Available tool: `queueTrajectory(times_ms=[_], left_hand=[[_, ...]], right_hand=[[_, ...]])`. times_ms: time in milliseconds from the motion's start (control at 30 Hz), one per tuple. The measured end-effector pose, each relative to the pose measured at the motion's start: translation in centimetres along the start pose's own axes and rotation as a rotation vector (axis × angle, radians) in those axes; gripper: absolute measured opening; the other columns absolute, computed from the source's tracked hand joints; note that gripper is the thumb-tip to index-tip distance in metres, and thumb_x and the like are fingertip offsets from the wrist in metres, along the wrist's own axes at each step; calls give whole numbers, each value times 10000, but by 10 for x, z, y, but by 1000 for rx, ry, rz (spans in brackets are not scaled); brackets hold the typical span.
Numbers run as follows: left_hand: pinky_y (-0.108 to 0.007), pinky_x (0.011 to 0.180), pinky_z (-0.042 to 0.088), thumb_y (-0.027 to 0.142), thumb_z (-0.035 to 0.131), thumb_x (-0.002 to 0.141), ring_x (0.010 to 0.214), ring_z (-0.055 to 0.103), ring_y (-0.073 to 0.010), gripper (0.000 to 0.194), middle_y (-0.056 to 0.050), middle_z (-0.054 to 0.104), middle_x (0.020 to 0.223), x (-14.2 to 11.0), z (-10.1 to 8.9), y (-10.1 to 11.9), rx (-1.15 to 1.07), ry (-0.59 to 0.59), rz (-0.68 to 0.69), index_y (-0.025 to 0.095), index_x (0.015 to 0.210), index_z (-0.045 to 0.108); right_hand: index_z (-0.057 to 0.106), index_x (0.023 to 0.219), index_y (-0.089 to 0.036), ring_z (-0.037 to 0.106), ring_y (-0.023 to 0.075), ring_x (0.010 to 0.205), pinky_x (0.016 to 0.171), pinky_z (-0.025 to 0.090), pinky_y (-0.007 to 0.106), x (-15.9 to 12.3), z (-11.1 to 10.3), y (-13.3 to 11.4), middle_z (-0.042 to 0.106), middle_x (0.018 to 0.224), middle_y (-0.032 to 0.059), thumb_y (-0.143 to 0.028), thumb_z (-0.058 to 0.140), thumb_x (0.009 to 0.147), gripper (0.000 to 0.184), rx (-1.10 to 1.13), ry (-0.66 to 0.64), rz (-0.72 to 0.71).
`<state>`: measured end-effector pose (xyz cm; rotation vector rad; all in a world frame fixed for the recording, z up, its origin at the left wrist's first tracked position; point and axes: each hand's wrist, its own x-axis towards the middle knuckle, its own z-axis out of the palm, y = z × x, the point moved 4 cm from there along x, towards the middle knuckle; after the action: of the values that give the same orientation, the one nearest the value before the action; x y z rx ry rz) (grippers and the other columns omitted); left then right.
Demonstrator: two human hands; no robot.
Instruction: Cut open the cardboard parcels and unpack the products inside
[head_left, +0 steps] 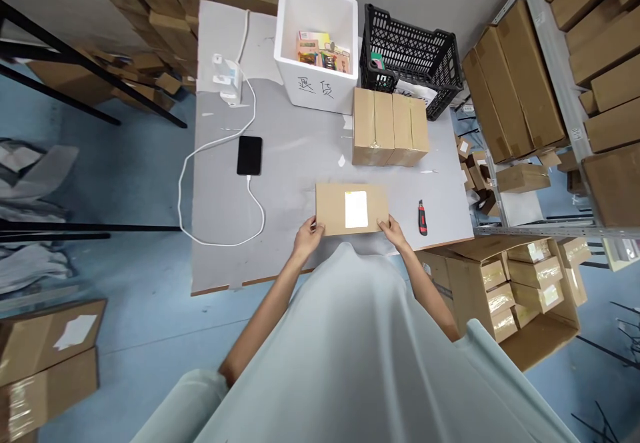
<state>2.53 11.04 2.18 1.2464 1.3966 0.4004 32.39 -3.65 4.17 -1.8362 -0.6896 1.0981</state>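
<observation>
A flat brown cardboard box (334,208) with a white label on top lies near the front edge of the grey table (285,143). My left hand (309,236) grips its near-left corner, fingers curled on the edge. My right hand (393,231) holds the near-right corner the same way. A red-and-black utility knife (423,218) lies just right of the box. Two taller brown boxes (389,127) stand side by side behind it.
A black phone (249,154) on a white charging cable lies at the table's left, with a charger further back. A white foam bin (317,43) and a black crate (411,56) stand at the back. An open carton of small boxes (520,290) sits on the floor right, shelving beyond.
</observation>
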Motion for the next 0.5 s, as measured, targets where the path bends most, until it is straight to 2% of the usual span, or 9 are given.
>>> queueTrajectory(times_ms=[133, 233, 333, 433, 500], left_hand=[[-425, 1114, 597, 410, 635, 965, 1239, 769, -306, 530, -149, 818, 1363, -4, -25, -7, 44, 75, -41, 171, 1429, 731], [-430, 1149, 585, 433, 600, 1006, 1287, 753, -304, 536, -138, 806, 1402, -13, -33, -4, 46, 98, -46, 187, 1469, 714], [-452, 1168, 585, 493, 615, 1037, 1315, 742, -325, 572, -159, 776, 1463, -35, -27, 12, 54, 121, 27, 190, 1514, 709], [-474, 1205, 576, 575, 581, 1090, 1422, 688, -340, 573, -161, 722, 1561, -59, -14, 37, 36, 131, 201, 207, 1499, 742], [-481, 1269, 534, 585, 557, 1115, 1505, 639, -328, 550, -146, 703, 1595, -65, -6, 50, -29, 118, 258, 217, 1471, 759]], right_hand=[[721, 1503, -224, 743, 337, 1380, 1273, 538, 523, 6, 27, -2, 807, 1464, 134, -811, 759, 864, 869, 18, -74, -19], [748, 1480, -235, 732, 322, 1396, 1263, 546, 484, 8, 36, -8, 825, 1435, 118, -832, 711, 908, 828, 39, -124, -36], [743, 1485, -217, 725, 294, 1409, 1253, 550, 469, 6, 27, -9, 831, 1424, 123, -866, 628, 954, 846, 16, -111, -33], [725, 1495, -193, 761, 284, 1350, 1215, 580, 504, 4, 4, -1, 836, 1401, 151, -923, 482, 993, 919, -39, -62, -10], [735, 1472, -170, 792, 296, 1287, 1174, 610, 542, 3, -14, 5, 853, 1335, 176, -949, 383, 1011, 971, -95, -16, -7]])
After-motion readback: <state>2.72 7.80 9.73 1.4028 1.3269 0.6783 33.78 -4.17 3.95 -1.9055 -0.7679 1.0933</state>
